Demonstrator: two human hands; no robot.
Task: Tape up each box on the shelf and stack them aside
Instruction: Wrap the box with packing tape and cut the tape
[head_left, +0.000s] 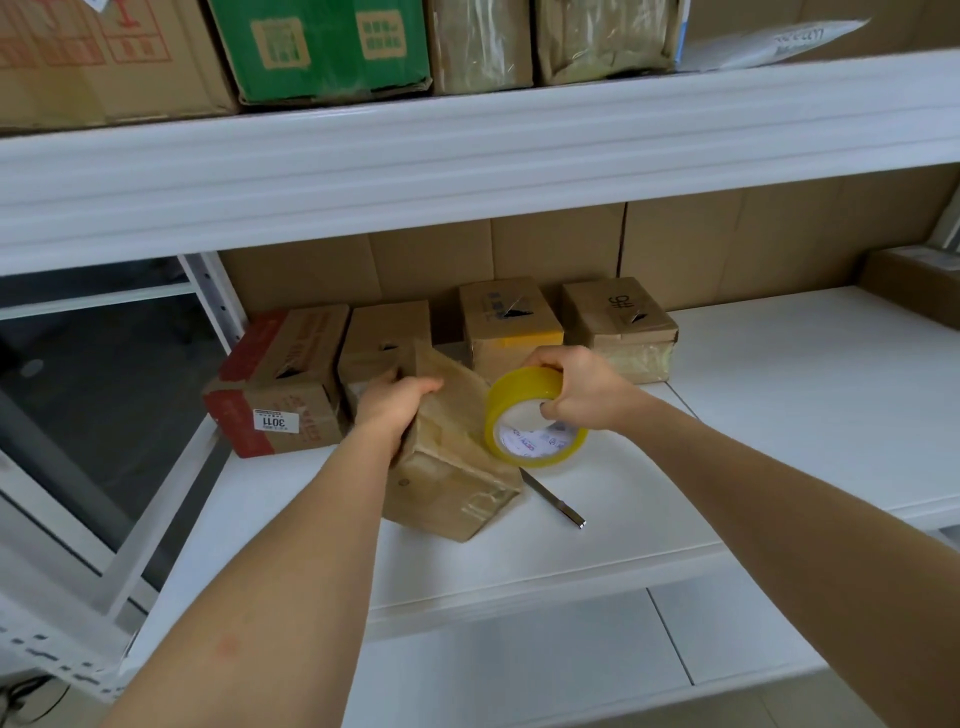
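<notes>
Steadying tilted box (452, 457) near shelf (779, 364) front edge, left hand (395, 402) gripping its top; right hand (582, 387) clutching tape roll (530, 421) against it; likely light, stiff cardboard, best held by edges

Your single head view: looks forward and down, close over front edge of white metal shelf board (649, 525).

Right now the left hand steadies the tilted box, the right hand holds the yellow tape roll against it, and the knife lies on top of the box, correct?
Not quite. In the head view the knife lies on the shelf, beside the box, not on it. The left hand steadies the box; the right hand holds the tape roll.
</notes>
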